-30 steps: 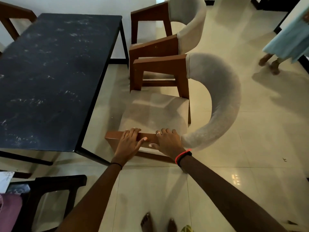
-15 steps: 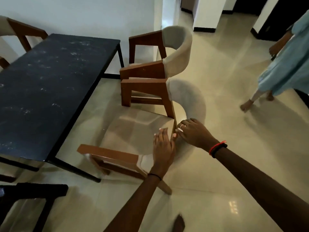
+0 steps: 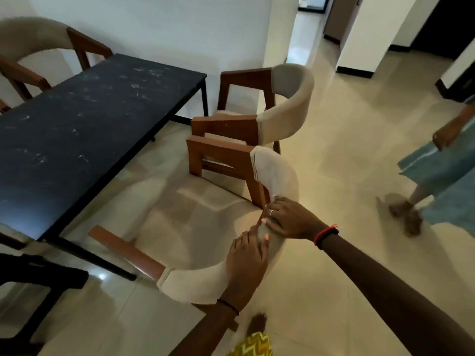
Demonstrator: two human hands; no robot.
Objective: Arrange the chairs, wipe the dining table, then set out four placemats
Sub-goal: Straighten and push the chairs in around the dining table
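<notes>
A wooden armchair (image 3: 195, 219) with a beige seat and a curved beige backrest stands beside the dark dining table (image 3: 77, 119), facing it. My left hand (image 3: 246, 260) and my right hand (image 3: 288, 219) both grip the top of its padded backrest, close together. A second matching chair (image 3: 257, 111) stands just beyond it, touching or nearly touching its far armrest. A third chair (image 3: 38, 50) is at the table's far left end. The table top is dusty with pale smears.
A black chair frame (image 3: 38, 281) stands at the lower left near the table corner. Another person in a light blue garment (image 3: 442, 170) walks on the tiled floor at the right. White walls and a doorway lie behind.
My hands moved from the near armrest to the padded backrest. My view shifted back and left, and the near chair has turned more toward the table. The other person stepped closer.
</notes>
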